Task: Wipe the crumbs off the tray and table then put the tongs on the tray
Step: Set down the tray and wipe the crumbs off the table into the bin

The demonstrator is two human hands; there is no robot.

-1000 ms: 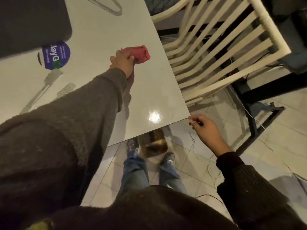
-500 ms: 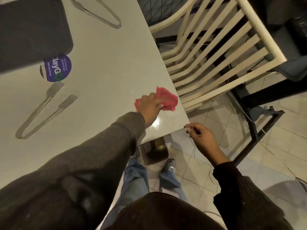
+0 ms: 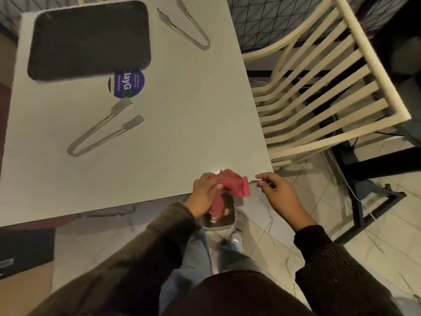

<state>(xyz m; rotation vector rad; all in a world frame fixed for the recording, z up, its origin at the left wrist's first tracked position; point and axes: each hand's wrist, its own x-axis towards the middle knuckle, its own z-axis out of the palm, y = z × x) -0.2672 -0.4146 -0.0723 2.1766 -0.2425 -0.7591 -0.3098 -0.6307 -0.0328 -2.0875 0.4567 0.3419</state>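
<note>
Left hand (image 3: 205, 195) grips the red cloth (image 3: 234, 184) at the desk (image 3: 182, 137) corner, six o'clock edge, part of the cloth hanging over a bin (image 3: 219, 215) below. Right hand (image 3: 276, 192) waits just off the corner, fingers curled, thumb and forefinger nearly pinched; whether it holds anything, I cannot tell. Risk here: crumbs swept wide miss the bin and scatter on the floor. Two tongs sit on the desk, one (image 3: 104, 128) at nine o'clock, another (image 3: 186, 28) at twelve, near the dark tray (image 3: 88, 39) at eleven. A careless reach across could knock them.
</note>
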